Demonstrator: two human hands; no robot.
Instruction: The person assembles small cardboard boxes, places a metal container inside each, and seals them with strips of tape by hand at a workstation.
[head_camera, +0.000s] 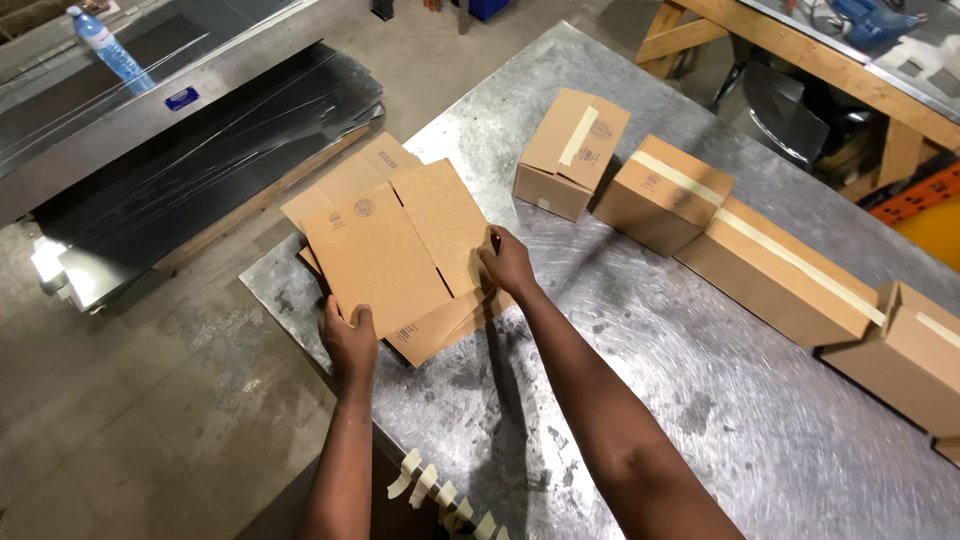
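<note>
While gripped, flattened carton (385, 255) lengthwise toward hands

Flattened cardboard box (385, 255) is gripped at its near edge by the left hand (348, 343) and at its right edge by the right hand (507, 262). It is held over a stack of flat boxes (345, 180) at the corner of a metal table (700, 400). Four taped boxes (665, 195) are lined up in a row further along the table. Strips of tape (440, 492) are stuck along the table's near edge. A water bottle (108, 48) is seen on the steel machine at top left.
</note>
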